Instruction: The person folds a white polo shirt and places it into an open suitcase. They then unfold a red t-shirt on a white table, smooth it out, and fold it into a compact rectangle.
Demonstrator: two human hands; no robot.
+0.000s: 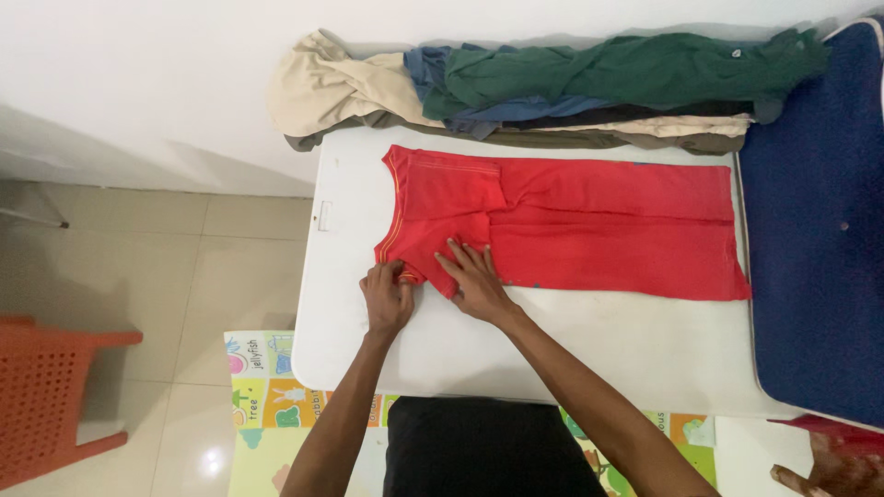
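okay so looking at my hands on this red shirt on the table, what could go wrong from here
The red shirt is pinned only near its sleeve: the left hand pinches the corner and the right hand presses flat, so the long free end could bunch or skew. The pile of clothes lies right against the shirt's far edge and might get dragged. The near corner sits close to the white table edge and may slip off.

Both bare forearms rise from the bottom of the frame toward its centre, the left hand (387, 294) curled with fingertips pinched, the right hand (474, 276) pressed flat, fingers spread.
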